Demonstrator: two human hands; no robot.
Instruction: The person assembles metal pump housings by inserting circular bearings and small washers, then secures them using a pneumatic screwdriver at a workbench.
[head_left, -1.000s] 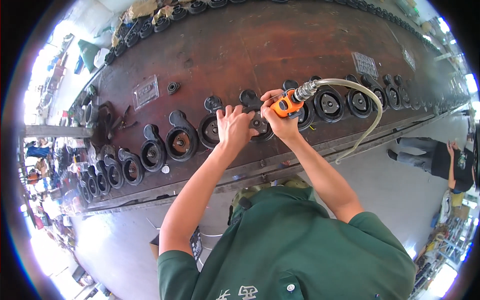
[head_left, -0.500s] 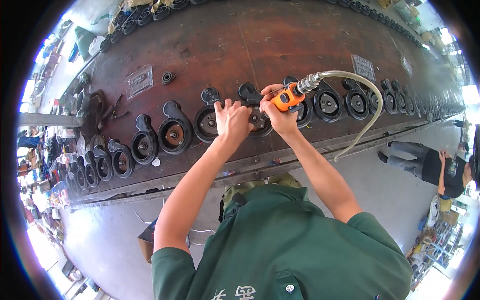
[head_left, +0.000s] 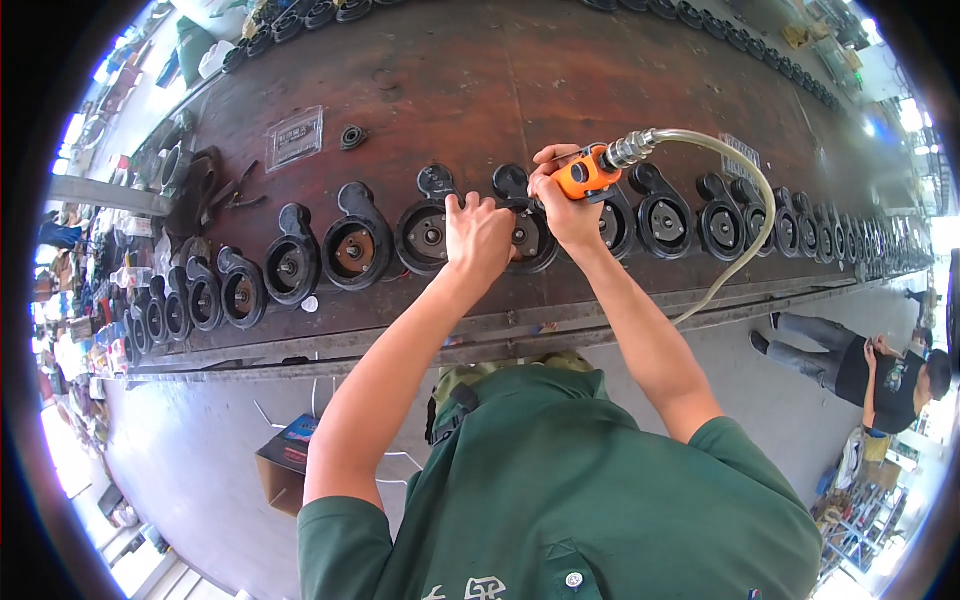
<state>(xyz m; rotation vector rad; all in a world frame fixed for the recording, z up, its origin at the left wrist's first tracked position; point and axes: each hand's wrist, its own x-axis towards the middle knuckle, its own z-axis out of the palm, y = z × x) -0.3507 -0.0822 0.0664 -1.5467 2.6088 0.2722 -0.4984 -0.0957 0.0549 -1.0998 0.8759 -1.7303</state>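
Head view. Right hand [head_left: 566,210]: closed round orange air tool [head_left: 588,177], as before, beside a round black housing [head_left: 531,246] on the bench [head_left: 440,110]. Left hand [head_left: 480,240]: at that housing's left edge, fingers bunched closer than earlier; whether gripping, cannot tell.

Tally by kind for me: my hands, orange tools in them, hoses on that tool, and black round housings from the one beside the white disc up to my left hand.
Bare hands: 2, left hand and right hand
Orange air tool: 1
Pale hose: 1
Black round housings: 3
Total: 7
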